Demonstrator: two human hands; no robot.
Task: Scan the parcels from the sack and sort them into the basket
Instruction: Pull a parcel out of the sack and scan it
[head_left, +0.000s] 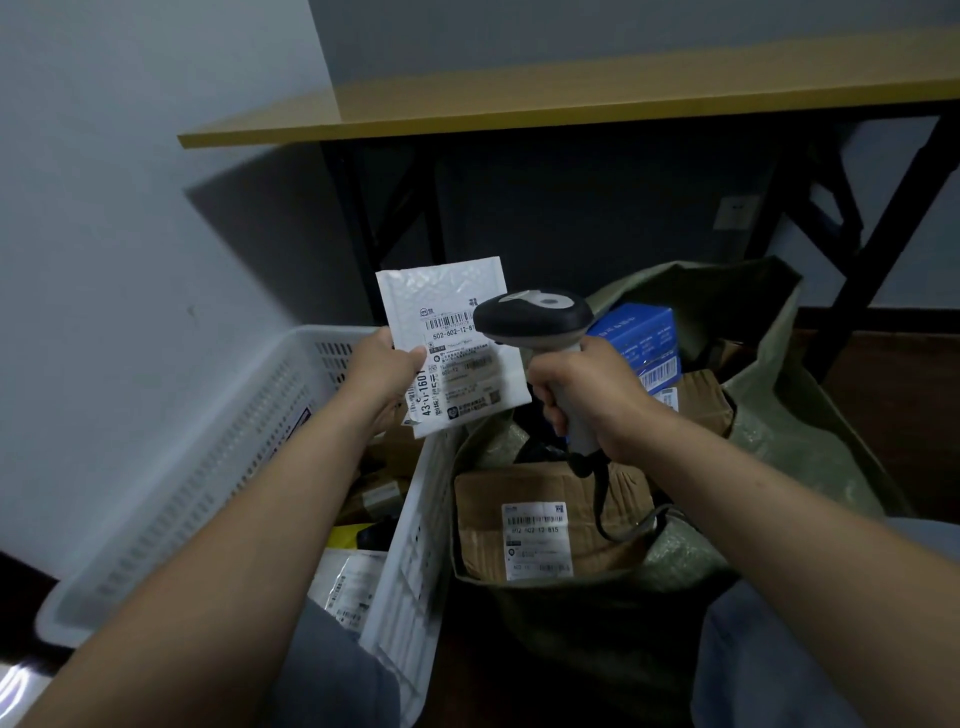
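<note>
My left hand (387, 376) holds a white padded envelope (447, 296) upright by its left edge, its shipping label facing me. My right hand (587, 387) grips the handle of a grey and black barcode scanner (535, 314), whose head points at the label and covers its right part. Both are held above the gap between the white slatted basket (415, 561) on the left and the open green sack (779, 415) on the right. The sack holds a brown cardboard parcel (493, 509) with a label, a blue box (639, 338) and another brown box (701, 400).
A wooden table (571, 104) on black legs stands behind the sack, against a grey wall. The basket holds several parcels, among them a white bag (348, 582) and brown boxes. The scanner's cable (602, 499) hangs down over the sack. My knees show at the bottom.
</note>
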